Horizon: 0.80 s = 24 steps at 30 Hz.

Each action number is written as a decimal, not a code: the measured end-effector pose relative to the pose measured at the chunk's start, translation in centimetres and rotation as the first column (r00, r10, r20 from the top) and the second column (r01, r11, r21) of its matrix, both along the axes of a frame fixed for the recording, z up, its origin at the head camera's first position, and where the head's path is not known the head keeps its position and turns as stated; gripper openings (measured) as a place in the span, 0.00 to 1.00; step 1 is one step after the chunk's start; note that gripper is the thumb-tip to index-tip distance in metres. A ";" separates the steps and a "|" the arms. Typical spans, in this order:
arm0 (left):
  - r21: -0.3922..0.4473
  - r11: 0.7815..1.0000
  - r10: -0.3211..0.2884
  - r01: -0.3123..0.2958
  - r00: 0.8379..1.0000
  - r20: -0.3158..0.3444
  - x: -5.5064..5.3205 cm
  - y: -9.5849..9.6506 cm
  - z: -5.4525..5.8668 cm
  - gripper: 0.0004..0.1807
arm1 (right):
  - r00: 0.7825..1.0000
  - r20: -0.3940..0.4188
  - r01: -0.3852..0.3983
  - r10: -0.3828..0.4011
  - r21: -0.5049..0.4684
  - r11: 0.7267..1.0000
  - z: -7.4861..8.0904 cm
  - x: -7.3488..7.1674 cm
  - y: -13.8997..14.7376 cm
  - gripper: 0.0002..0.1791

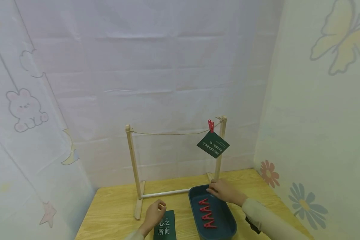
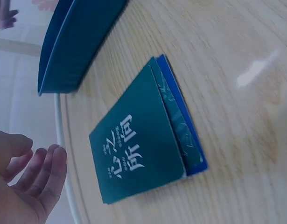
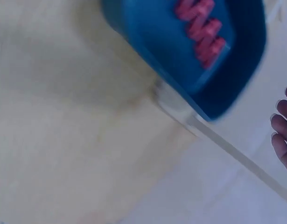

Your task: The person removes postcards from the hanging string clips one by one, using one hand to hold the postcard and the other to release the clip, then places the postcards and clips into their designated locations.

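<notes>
My left hand [image 1: 154, 214] hovers beside a stack of dark green cards [image 2: 136, 140] with white characters on top. Its fingers [image 2: 46, 175] are loosely bent around nothing, apart from the stack in the left wrist view. Over the far right end of a dark blue bin [image 1: 231, 220] is my right hand [image 1: 226, 191], with nothing visible in its fingers [image 3: 284, 128]. Several red clothespins [image 1: 206, 217] lie in a row inside the bin. One green card [image 1: 213, 145] hangs by a corner from a red clothespin [image 1: 211, 125] on a string [image 1: 171, 134].
The string spans two wooden posts [image 1: 133, 163] at the back of the wood-grain table [image 1: 108, 210]. A white bar [image 1: 165, 193] joins them low down, partly behind the bin. Printed fabric walls [image 1: 156, 100] enclose the table at the back and sides.
</notes>
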<state>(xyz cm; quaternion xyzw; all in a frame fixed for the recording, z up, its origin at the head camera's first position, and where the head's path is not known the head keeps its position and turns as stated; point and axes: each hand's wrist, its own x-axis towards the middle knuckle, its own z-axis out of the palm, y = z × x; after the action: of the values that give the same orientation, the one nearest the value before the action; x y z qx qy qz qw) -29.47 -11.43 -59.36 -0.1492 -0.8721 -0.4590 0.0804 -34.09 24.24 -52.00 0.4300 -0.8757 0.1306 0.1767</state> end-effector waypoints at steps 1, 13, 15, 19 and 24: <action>0.015 1.000 -0.009 0.009 1.000 0.008 -0.1 0.3 0.2 0.05 | 0.999 -0.046 0.009 -0.009 -0.003 1.000 0.6 -0.3 0.1 0.11; 0.067 0.995 -0.075 0.077 0.997 -0.036 -1.1 3.8 2.7 0.06 | 0.911 -0.411 0.029 -0.036 -0.025 0.999 7.6 -2.7 0.6 0.21; 0.065 0.994 -0.086 0.090 0.995 -0.054 -1.1 4.1 3.0 0.05 | 0.903 -0.428 0.029 -0.043 -0.039 0.999 8.9 -2.9 0.6 0.26; 0.046 0.993 -0.103 0.107 0.990 -0.092 -1.1 4.7 3.3 0.04 | 0.890 -0.454 -0.018 -0.036 -0.115 0.993 11.5 -3.1 0.2 0.30; 0.041 0.992 -0.111 0.115 0.990 -0.087 -1.1 5.4 3.4 0.05 | 0.857 -0.515 -0.135 -0.002 -0.229 0.964 14.8 -3.3 -0.6 0.17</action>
<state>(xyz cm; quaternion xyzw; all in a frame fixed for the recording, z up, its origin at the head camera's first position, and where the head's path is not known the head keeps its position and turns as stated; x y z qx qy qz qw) -30.57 -6.05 -55.96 -0.2158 -0.8472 -0.4762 0.0943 -37.35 23.63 -37.16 0.4529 -0.7576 0.1303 0.4516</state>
